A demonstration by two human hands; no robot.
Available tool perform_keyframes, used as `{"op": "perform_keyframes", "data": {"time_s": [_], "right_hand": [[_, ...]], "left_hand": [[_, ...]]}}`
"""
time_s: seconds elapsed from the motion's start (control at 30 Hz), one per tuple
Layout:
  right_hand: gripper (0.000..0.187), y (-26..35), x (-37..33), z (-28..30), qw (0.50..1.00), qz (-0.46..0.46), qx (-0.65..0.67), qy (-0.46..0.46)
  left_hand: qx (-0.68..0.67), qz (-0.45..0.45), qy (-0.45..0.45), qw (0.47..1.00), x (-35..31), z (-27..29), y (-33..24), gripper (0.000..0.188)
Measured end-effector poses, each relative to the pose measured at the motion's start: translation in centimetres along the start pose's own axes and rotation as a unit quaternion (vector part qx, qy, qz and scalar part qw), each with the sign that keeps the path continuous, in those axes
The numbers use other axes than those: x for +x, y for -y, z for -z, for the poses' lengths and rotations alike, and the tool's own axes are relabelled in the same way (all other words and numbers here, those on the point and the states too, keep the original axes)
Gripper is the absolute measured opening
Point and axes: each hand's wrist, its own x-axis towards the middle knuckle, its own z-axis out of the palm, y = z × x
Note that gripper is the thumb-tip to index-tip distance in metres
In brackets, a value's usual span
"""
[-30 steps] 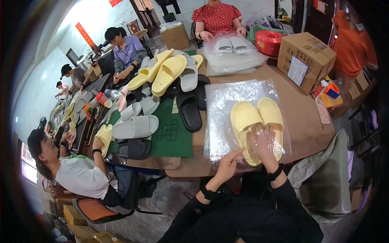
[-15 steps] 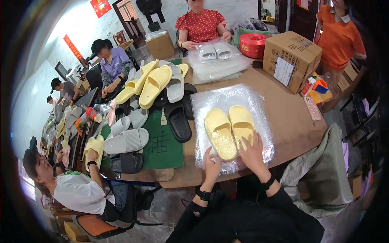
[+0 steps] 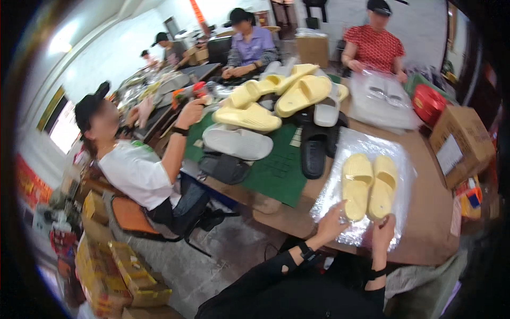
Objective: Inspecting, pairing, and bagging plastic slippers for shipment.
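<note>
A pair of yellow slippers lies side by side on a stack of clear plastic bags (image 3: 330, 198) at the table's near right. The left slipper (image 3: 356, 183) and the right slipper (image 3: 383, 183) both point away from me. My left hand (image 3: 331, 224) is at the heel of the left slipper, fingers stretched along its outer edge. At the other heel, my right hand (image 3: 383, 234) has its fingertips closed on the right slipper's end. Slight blur hides the exact finger contact.
A pile of yellow slippers (image 3: 303, 94), with grey and black ones, covers the green mat (image 3: 276, 178) to the left. A co-worker in white (image 3: 141, 170) sits beside it. Across the table, a person in red (image 3: 374, 48) handles bagged slippers. A cardboard box (image 3: 463, 142) stands at right.
My view has turned left. My right hand has drawn back from the right slipper's sole to its heel. The co-worker's yellow slippers now lie on the pile, and that hand is raised.
</note>
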Motion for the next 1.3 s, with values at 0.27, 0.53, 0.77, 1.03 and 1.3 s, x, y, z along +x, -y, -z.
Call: {"op": "perform_keyframes", "data": {"time_s": [0.27, 0.53, 0.77, 1.03, 1.3], "right_hand": [[0.022, -1.9, -0.3, -2.6, 0.991, 0.125, -0.018, 0.052], [0.013, 1.0, -1.2, -2.0, 0.969, 0.187, 0.028, 0.158], [0.028, 1.2, -1.4, -2.2, 0.943, 0.254, 0.052, 0.207], [0.064, 1.4, -2.3, -2.5, 0.943, 0.240, -0.004, 0.232], [0.061, 1.9, -2.0, -2.9, 0.938, 0.246, -0.071, 0.233]], "left_hand": [[0.024, 0.041, -0.013, 0.999, -0.2, 0.5, -1.9, 0.079], [0.039, -0.026, -0.057, 0.997, 0.3, -0.2, -0.5, 0.076], [0.042, -0.063, -0.091, 0.993, 0.6, -0.8, 0.5, 0.074], [0.042, -0.019, -0.050, 0.998, 0.2, -0.5, -0.1, 0.065], [0.026, -0.014, -0.054, 0.998, 0.4, -0.7, 0.4, 0.065]]}}
